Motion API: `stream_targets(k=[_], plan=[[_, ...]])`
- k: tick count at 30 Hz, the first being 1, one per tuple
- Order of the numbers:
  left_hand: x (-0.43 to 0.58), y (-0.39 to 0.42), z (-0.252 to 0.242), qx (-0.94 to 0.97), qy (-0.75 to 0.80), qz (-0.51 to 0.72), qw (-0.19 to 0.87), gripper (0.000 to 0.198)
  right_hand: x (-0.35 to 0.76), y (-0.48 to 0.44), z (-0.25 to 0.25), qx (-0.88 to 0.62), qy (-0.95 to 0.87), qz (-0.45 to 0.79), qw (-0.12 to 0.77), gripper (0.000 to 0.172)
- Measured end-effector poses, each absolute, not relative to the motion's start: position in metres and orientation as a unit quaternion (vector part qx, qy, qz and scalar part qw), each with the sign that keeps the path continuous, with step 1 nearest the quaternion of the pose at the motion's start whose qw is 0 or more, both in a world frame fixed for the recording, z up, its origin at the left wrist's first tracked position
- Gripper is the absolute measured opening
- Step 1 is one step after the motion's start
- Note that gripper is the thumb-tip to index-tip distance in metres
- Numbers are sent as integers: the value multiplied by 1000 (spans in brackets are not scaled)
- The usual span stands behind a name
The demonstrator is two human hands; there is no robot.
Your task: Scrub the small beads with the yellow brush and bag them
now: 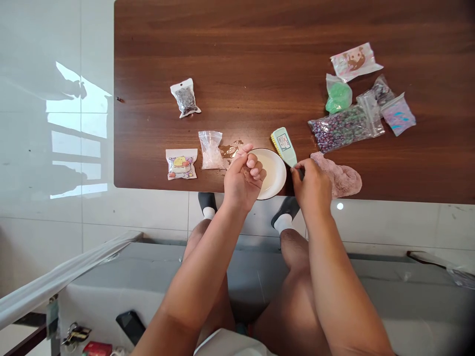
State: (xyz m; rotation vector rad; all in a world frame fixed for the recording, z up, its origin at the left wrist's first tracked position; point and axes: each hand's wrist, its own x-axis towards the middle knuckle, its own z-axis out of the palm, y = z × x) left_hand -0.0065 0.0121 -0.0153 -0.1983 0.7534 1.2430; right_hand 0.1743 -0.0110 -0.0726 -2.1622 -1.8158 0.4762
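My left hand (245,179) is turned palm up over the left side of a white plate (276,184), its fingers curled in loosely; I see nothing in them. Pale, cloudy liquid lies in the plate, and the hand hides part of its rim. To the plate's right, my right hand (312,185) pinches the handle end of a pale green brush (285,142) with yellow bristles along its left side. The brush head lies at or just above the tabletop; I cannot tell which. Close behind my right hand is a pink fluffy cloth (343,177), partly covered by it.
Wet spots (233,147) mark the brown table (237,64). At left lie a clear bag (211,151), a cartoon packet (181,164) and a packet of dark pieces (185,99). At right are a beads bag (343,126), a green bag (338,96) and other packets.
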Motion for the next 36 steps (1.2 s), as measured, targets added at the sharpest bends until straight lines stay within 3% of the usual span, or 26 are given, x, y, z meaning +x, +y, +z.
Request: stream_targets(k=[6,11,16,18,21,23,25,28,30,36], plan=[[-5,10,-14,-102,332,566,747,23,211,-18,-65,-769,-599,102,196,8],[-2,10,-17,-104,354,569,735,22,235,-27,-73,-816,-550,109,141,32],[-1,10,-17,-96,368,562,735,23,255,-27,-64,-858,-478,87,166,20],[-2,9,-17,-79,369,554,742,26,252,-26,-50,-850,-465,61,240,20],[-1,7,-16,-48,342,550,760,30,225,-30,-26,-734,-492,47,465,20],[2,4,-15,-31,317,551,772,33,195,-37,-10,-666,-522,72,527,28],[6,2,-13,-19,297,548,782,38,164,-44,2,-656,-563,93,495,39],[14,-1,-8,-12,277,555,784,46,126,-52,8,-598,-697,167,358,51],[18,-3,-5,-4,273,557,784,46,111,-55,5,-569,-731,204,317,56],[33,-22,-4,111,335,560,749,43,106,-52,-12,-589,-632,362,351,68]])
